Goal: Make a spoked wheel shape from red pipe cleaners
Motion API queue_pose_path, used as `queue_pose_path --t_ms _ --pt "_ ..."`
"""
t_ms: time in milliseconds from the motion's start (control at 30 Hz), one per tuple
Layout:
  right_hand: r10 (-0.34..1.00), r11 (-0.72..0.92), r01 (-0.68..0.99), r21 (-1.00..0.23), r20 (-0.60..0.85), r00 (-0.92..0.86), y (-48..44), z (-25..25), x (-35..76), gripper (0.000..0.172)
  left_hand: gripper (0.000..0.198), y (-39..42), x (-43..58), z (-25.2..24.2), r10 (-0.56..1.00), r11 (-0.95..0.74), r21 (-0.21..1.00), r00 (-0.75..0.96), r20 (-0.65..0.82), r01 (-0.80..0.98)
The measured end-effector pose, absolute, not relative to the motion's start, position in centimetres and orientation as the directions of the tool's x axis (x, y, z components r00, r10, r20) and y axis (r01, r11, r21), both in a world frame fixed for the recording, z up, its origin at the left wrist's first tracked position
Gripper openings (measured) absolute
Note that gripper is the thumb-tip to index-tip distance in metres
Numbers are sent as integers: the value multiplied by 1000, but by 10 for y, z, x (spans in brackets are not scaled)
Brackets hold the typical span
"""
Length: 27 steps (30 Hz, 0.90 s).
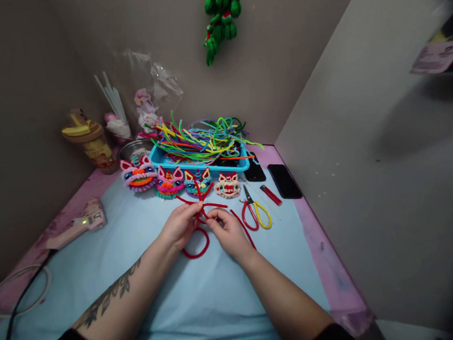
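Observation:
Between my two hands is a bunch of crossed red pipe cleaners [216, 205], their ends sticking out upward and to both sides. My left hand [182, 221] pinches them near the crossing. The fingers of my right hand [227, 229] are closed on a lower red strand, close to my left fingertips. Just below the hands a red pipe cleaner ring [195, 257] lies on the light blue cloth [215, 296]. A loose straight red pipe cleaner [249, 235] rests beside my right wrist.
Several fuzzy animal heads [170, 183] stand in a row before a blue tray [198, 168] of colourful pipe cleaners. Scissors [256, 212], a red lighter [271, 195] and a black phone [284, 181] lie at right. A pink glue gun [81, 224] with a cord lies at left.

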State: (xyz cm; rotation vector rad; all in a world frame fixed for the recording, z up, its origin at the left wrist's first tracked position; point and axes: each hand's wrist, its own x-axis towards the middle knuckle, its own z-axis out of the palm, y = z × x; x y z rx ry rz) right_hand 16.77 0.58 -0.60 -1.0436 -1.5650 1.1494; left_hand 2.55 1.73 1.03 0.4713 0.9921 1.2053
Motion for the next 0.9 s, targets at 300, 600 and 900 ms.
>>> queue_pose_path --t_ms 300,600,900 --pt "948 230 154 -961 185 -258 6 -3 171 7 25 17 25 16 913 357 751 37 -406 -556" --pt "939 258 154 -954 210 -272 8 -3 173 9 23 19 21 17 900 389 739 56 -432 -550" --pt "933 286 140 -948 243 -265 8 -4 174 9 25 22 14 23 905 365 750 23 -424 -551"
